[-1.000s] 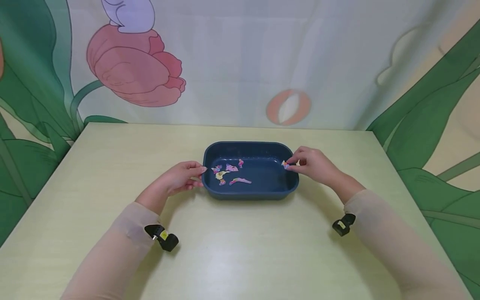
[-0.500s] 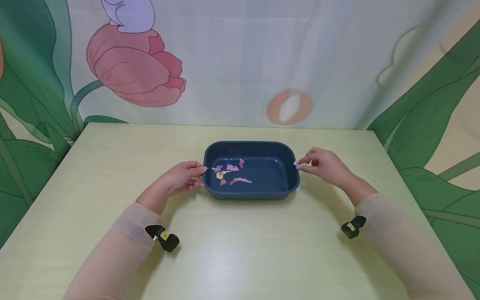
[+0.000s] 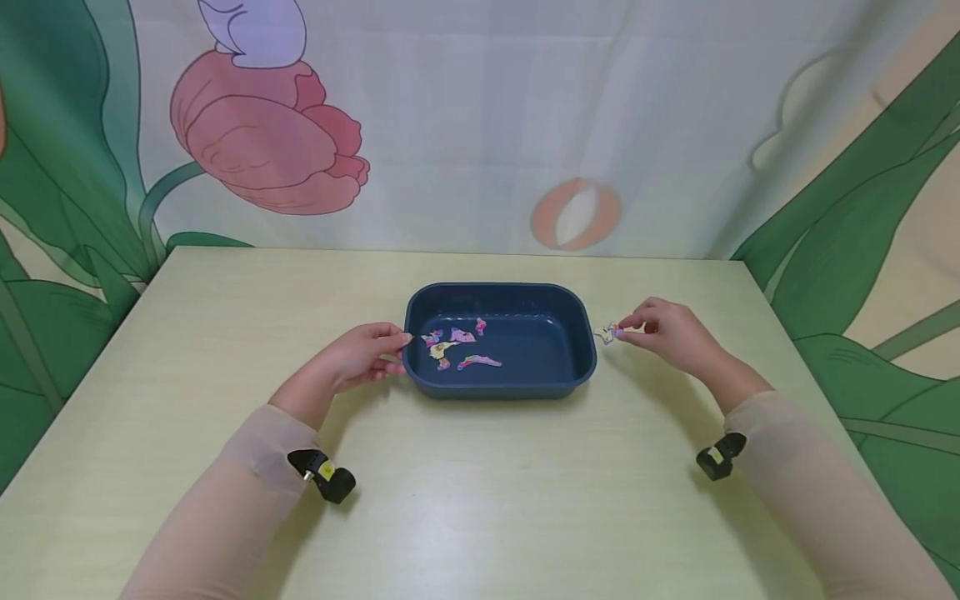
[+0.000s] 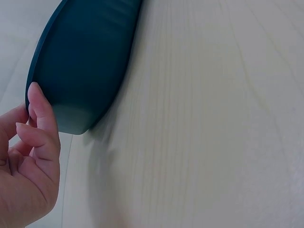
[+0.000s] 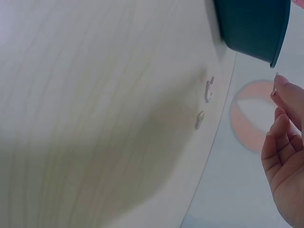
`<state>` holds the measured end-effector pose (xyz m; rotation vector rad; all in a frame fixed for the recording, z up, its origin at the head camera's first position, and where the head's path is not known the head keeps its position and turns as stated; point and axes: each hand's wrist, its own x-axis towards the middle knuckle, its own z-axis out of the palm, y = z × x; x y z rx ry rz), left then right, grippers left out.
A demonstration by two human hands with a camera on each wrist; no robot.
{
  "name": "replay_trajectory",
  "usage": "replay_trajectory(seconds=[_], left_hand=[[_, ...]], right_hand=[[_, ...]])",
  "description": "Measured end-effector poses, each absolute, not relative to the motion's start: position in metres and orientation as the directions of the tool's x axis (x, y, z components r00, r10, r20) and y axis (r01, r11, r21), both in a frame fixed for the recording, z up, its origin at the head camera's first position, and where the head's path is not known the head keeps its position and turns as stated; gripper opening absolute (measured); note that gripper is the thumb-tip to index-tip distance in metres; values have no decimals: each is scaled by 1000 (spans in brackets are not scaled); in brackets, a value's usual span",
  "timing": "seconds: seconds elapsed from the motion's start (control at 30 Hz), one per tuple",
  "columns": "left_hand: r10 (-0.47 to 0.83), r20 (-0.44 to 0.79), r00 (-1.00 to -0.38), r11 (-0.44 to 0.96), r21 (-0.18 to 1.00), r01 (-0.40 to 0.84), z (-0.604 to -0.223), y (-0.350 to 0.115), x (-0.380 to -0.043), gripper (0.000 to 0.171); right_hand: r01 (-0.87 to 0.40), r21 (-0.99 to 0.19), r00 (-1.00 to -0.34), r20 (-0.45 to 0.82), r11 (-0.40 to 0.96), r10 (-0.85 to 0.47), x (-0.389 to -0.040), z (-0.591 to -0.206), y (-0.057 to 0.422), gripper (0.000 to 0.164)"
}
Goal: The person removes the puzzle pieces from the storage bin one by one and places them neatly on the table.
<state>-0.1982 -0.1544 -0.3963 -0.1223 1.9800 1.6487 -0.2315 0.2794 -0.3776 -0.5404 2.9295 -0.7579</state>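
At the left end of a dark blue tray [image 3: 532,385], my left hand [image 3: 372,350] pinches the rim between thumb and fingers; the left wrist view shows the same left hand [image 4: 33,156] at the tray's side wall [image 4: 90,52]. Just beyond the right end, my right hand [image 3: 667,332] pinches a small colourful flat cutout [image 3: 617,330] between thumb and fingertips. It shows edge-on as a thin cutout [image 5: 274,84] in the right wrist view. Under those fingers a pale yellow flat cutout [image 3: 604,335] appears beside the tray.
Several flat cutouts lie in the tray's left half, among them a curved pink cutout [image 3: 480,361] and a yellowish cutout [image 3: 441,350]. Two small flat pieces [image 5: 208,91] show on the table in the right wrist view. A printed curtain [image 3: 450,125] hangs behind the table [image 3: 465,483].
My right hand has moved right with the small cutout, from over the tray's right end to outside its rim. The left hand stays at the tray's left rim.
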Motion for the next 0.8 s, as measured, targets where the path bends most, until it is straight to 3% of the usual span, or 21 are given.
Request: replay_trajectory(seconds=[0.8], left_hand=[[264,-476,-839,250,874,-417,-397,-154,-198,33]], right_hand=[[-185,-450,-968,-72,874,-242,-240,-393,313,24]])
